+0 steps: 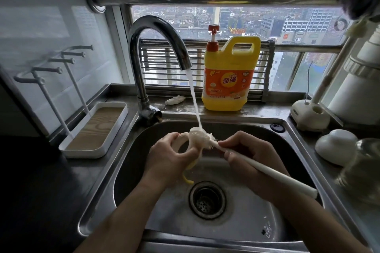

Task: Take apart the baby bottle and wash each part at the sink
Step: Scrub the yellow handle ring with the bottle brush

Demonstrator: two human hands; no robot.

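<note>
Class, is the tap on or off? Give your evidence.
On: water streams from the tap onto the bottle part and brush.

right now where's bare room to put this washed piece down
Bare: the wooden floor of the tray, left of the sink; the back ledge between soap jug and brush stand. Crowded: the right counter, with a white dome and glass bottle.

Steel counter [263, 107] around my sink [236, 118]: white tray [82, 153] at left; white wad [174, 100] and yellow detergent jug [226, 84] behind; brush stand [308, 116], white dome [335, 146], glass jar [359, 170] at right.
</note>
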